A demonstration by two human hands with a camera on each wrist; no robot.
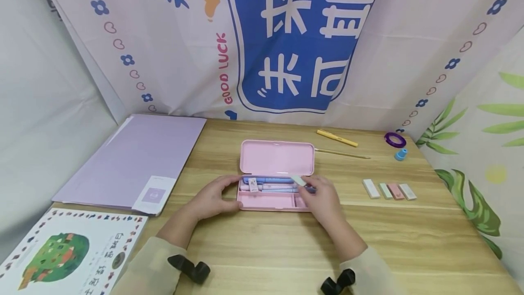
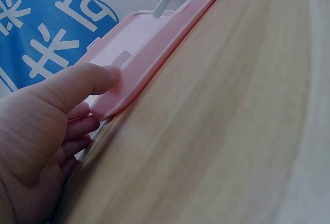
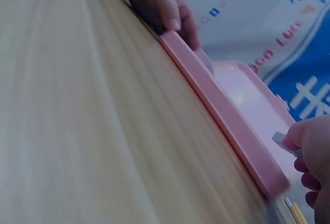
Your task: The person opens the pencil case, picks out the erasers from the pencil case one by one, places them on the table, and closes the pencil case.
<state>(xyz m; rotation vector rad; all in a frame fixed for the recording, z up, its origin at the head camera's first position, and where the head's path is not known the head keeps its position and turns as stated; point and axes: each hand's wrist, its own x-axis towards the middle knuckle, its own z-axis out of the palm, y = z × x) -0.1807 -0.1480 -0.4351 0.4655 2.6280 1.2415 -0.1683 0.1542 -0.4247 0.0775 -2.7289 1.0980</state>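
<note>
A pink pencil case [image 1: 266, 201] lies on the table with its lid [image 1: 277, 157] folded back. Several pens [image 1: 272, 186] fill its rear compartment, and a small white eraser [image 1: 253, 185] rests across them on the left. My left hand [image 1: 212, 198] grips the case's left end, thumb at the front corner. In the left wrist view its thumb [image 2: 95, 80] presses the pink front wall. My right hand [image 1: 324, 198] pinches a pale green eraser [image 1: 299, 180] over the right part of the case. That eraser [image 3: 282, 141] also shows between its fingers in the right wrist view.
Several erasers [image 1: 389, 190] stand in a row on the right. Behind lie a yellow pen [image 1: 337, 138], a thin brush [image 1: 343, 153], a purple tape ring [image 1: 395, 139] and a small blue item [image 1: 401, 154]. A lilac folder [image 1: 139, 158] and a picture sheet [image 1: 69, 254] occupy the left.
</note>
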